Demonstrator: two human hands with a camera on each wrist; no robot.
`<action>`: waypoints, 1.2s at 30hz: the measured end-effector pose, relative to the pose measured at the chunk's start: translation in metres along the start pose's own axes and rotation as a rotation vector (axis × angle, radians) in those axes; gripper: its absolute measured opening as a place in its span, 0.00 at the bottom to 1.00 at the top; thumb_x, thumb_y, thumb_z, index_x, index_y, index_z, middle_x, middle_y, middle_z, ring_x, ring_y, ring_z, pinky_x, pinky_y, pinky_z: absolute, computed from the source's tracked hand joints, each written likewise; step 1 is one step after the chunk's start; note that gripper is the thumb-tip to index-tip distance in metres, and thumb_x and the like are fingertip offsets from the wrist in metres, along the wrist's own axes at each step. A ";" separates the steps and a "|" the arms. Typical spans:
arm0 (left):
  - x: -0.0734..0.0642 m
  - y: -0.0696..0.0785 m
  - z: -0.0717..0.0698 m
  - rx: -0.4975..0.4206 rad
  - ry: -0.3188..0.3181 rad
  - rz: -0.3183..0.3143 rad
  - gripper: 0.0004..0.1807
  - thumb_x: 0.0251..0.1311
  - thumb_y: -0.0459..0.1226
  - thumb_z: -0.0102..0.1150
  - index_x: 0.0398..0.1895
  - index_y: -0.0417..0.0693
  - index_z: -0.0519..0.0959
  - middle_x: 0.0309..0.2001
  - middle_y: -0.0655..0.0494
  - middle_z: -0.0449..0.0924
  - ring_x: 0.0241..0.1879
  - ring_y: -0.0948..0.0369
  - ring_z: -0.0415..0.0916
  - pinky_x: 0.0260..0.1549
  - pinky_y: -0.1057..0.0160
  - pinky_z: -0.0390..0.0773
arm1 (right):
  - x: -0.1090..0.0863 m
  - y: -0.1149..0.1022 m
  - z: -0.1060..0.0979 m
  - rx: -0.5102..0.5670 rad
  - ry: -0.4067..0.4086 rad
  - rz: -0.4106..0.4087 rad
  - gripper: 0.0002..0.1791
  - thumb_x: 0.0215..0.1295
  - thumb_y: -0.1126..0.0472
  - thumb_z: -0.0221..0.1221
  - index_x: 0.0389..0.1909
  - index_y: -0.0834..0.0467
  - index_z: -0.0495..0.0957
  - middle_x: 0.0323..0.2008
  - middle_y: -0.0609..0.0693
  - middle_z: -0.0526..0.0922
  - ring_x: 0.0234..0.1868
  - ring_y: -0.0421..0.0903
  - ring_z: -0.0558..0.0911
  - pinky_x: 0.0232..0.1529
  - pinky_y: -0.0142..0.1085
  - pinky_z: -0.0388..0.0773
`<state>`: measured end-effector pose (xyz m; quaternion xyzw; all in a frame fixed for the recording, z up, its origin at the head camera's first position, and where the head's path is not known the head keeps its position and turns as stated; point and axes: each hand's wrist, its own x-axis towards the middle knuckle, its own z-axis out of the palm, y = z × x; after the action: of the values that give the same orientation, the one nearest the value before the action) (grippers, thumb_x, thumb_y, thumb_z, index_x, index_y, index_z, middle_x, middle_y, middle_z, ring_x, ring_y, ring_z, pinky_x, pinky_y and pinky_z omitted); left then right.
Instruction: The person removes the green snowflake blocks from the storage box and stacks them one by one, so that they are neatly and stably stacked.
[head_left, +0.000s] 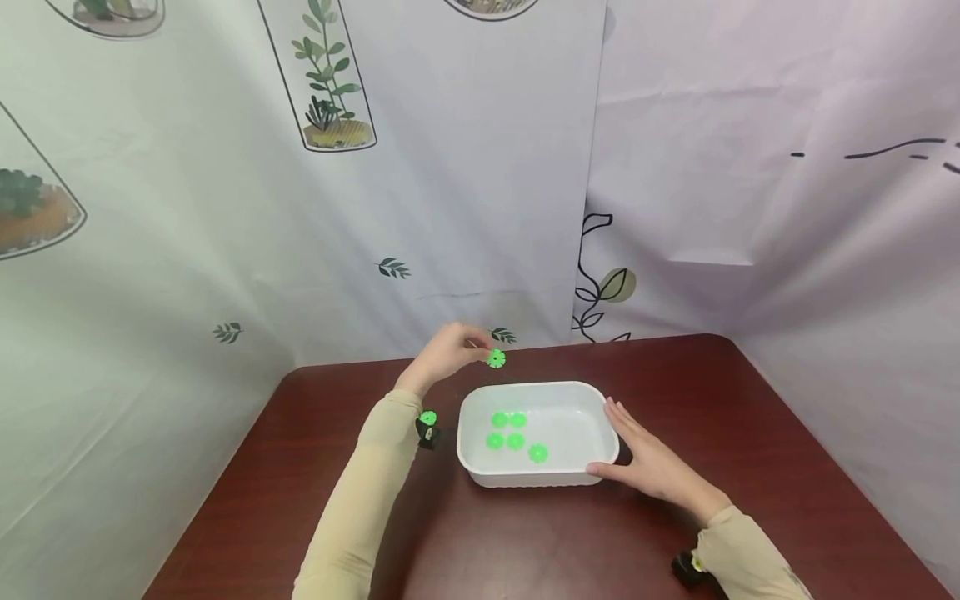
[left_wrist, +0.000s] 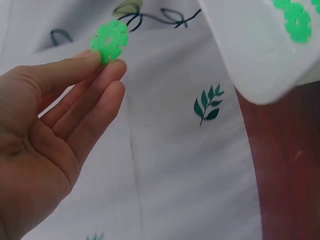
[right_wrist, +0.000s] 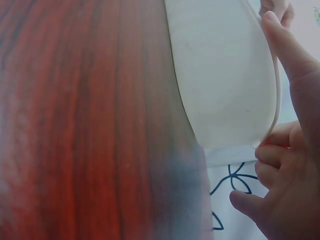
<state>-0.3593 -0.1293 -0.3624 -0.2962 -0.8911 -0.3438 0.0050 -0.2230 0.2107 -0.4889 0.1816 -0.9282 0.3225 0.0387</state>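
My left hand [head_left: 447, 354] pinches a green notched plastic disc [head_left: 496, 358] between thumb and fingertips, raised beyond the far left part of a white tub. The left wrist view shows the pinched disc [left_wrist: 110, 41] with its small centre hole, held at its lower edge. Several matching discs [head_left: 537, 453] lie flat inside the white tub [head_left: 536, 480], towards its left half. My right hand [head_left: 654, 467] rests at the tub's right end, fingers extended to the right rim, thumb on the near rim. In the right wrist view the thumb [right_wrist: 287, 47] touches the rim.
The tub stands on a dark red-brown wooden table [head_left: 525, 542]. Another green disc-like piece [head_left: 428, 417] shows beside a black wrist device [head_left: 428, 434] under the left forearm. A pale curtain [head_left: 480, 208] with printed plants hangs behind the table and along its sides.
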 end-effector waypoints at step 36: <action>-0.098 -0.112 0.008 -0.052 0.167 -0.428 0.07 0.65 0.30 0.63 0.41 0.37 0.87 0.35 0.48 0.86 0.32 0.54 0.81 0.35 0.55 0.81 | 0.004 -0.002 -0.001 0.001 -0.020 0.024 0.62 0.55 0.31 0.67 0.79 0.62 0.49 0.79 0.61 0.47 0.77 0.64 0.50 0.68 0.62 0.59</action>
<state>-0.3365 -0.2420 -0.4575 -0.0709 -0.9210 -0.3831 -0.0021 -0.2258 0.2081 -0.4862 0.1739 -0.9305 0.3214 0.0254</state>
